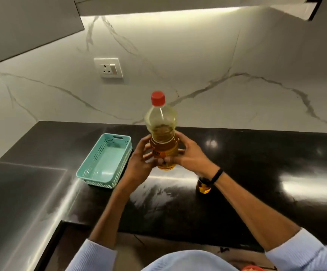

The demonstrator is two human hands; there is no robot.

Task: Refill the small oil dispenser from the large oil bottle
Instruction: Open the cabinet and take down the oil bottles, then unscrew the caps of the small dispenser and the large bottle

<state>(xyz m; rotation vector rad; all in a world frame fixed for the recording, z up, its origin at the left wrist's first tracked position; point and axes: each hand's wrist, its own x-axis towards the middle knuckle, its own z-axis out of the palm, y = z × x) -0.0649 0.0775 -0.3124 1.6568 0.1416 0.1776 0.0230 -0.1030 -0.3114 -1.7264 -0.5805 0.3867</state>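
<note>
The large oil bottle point(163, 133) stands upright above the black counter, clear plastic, about half full of golden oil, its red cap point(158, 98) screwed on. My left hand point(139, 163) grips its lower body from the left and my right hand point(190, 155) grips it from the right, fingers curled round it. The small oil dispenser point(203, 186) stands on the counter under my right wrist; only its oil-filled lower part shows, the top is hidden by the wrist.
An empty teal perforated basket point(104, 163) lies on the counter left of my hands. The glossy black counter point(256, 173) runs to a marble wall with a socket point(109, 67). A red object point(250, 268) peeks in at the bottom edge.
</note>
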